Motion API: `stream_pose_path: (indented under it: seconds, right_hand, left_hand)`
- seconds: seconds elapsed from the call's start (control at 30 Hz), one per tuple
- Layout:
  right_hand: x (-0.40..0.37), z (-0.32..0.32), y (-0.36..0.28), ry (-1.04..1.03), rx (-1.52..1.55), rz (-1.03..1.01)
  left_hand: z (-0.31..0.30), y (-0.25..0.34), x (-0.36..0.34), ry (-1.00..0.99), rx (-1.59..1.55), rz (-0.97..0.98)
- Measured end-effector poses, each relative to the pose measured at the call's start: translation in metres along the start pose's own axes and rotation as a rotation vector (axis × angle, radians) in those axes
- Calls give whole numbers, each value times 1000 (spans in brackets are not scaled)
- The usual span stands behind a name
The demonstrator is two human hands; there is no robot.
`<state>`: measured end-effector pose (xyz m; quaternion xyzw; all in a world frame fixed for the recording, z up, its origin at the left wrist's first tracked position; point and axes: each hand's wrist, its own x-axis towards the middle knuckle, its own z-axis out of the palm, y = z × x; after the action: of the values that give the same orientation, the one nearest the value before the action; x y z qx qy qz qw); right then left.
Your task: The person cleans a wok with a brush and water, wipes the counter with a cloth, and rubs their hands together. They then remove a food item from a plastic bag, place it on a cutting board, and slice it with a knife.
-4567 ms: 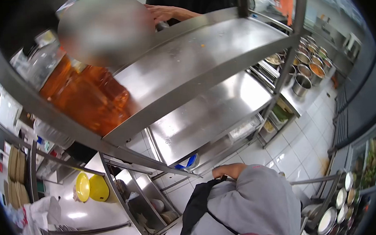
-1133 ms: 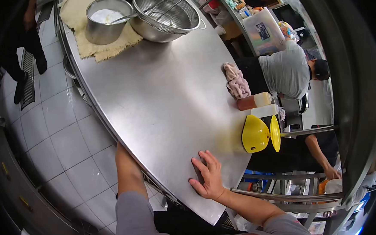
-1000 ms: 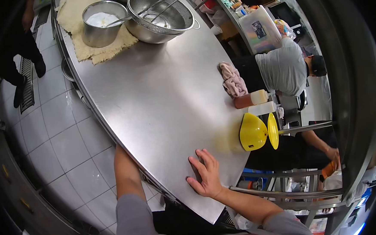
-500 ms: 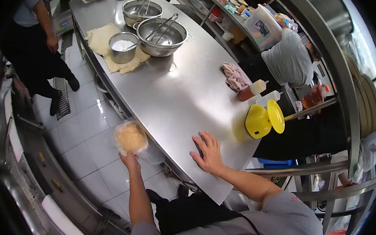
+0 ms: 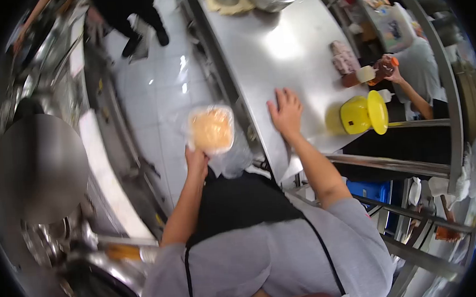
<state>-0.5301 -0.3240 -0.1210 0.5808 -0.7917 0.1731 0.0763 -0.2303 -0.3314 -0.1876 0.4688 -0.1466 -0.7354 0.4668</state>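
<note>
Holding the wrapped pack above the tiled aisle, our left hand pinches its near edge, fingertips partly hidden. Right of it, past the steel table's long edge, our right hand lies slightly spread, a gap from the yellow scale.

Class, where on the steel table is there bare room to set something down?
Bare: the middle of the steel table, between metal bowl, pink towel and right hand. Crowded: right edge, with towel, reddish bottle, yellow scale; far end, with bowl, cloth.
</note>
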Motion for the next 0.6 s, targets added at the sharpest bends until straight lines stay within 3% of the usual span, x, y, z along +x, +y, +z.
stream_pose_path:
  seconds: [0.3,0.43,0.5,0.57,0.6]
  right_hand:
    - [-25,6,14,68,147,-80]
    - [-70,-7,16,45,543,-110]
    - [-88,-23,14,-50,779,-32]
    - [-104,-38,3,-74,1108,196]
    - [-110,-39,3,-95,1118,259]
  left_hand:
    - [50,50,-40,-201,75,68]
    - [91,42,-50,-272,114,65]
    - [107,34,-57,-315,154,43]
    - [118,17,-56,-347,193,7]
    - [123,8,-58,-357,231,-10]
